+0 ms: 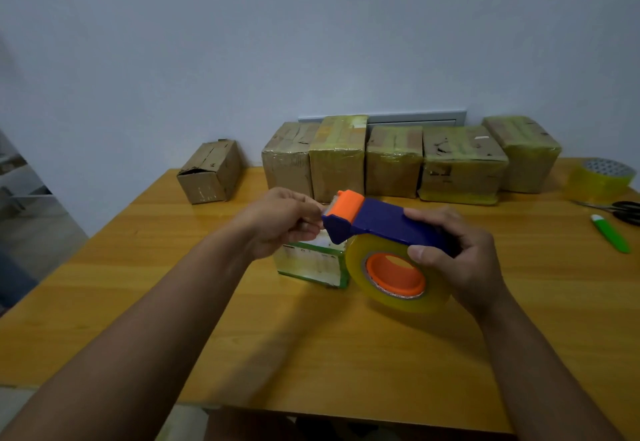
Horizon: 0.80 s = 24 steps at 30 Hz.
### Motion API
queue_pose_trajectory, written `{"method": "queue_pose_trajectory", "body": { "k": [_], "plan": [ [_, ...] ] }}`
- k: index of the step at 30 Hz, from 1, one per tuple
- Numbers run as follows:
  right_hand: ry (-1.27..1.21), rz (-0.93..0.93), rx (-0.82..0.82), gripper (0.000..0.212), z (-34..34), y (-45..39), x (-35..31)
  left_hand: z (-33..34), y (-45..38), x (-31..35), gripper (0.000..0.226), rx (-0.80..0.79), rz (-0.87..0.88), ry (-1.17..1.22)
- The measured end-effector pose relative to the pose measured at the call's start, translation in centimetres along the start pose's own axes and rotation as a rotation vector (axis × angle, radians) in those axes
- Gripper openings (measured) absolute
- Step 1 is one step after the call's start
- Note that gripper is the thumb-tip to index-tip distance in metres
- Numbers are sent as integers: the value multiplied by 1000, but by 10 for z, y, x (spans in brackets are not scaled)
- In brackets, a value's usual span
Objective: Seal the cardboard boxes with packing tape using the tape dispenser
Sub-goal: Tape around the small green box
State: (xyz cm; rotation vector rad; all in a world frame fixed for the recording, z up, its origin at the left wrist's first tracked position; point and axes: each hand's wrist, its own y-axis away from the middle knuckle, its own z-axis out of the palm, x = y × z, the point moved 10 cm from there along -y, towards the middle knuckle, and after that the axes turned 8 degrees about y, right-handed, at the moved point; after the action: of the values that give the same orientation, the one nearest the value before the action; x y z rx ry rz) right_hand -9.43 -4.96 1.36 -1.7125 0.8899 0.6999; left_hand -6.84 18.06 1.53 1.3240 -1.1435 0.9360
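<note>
Both forearms reach over the tabletop [138, 302], the right hand [460, 260] clenched round the blue tape dispenser [384, 226] to steady it above a small green-edged box [311, 267]. Left hand [280, 222] pinches at its orange front, probably freeing the tape end. Box print unreadable.

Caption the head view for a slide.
Right hand grips blue-and-orange tape dispenser; left hand pinches its tape end.
</note>
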Motion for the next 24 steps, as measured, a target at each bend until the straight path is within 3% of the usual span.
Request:
{"method": "queue_pose_trajectory", "body": {
  "k": [5,8,12,24],
  "plan": [
    [68,-12,-70,51,8,-1,-9,-16,-4,21,12,37,74,-195],
    [133,-16,-74,49,-5,-1,-8,-59,-6,30,12,168,122,-202],
    [172,50,-135,48,-15,-1,3,-87,-6,9,13,178,57,-267],
    [260,40,-149,49,-8,-28,4,-95,-14,-6,28,371,186,-217]
  ]
}}
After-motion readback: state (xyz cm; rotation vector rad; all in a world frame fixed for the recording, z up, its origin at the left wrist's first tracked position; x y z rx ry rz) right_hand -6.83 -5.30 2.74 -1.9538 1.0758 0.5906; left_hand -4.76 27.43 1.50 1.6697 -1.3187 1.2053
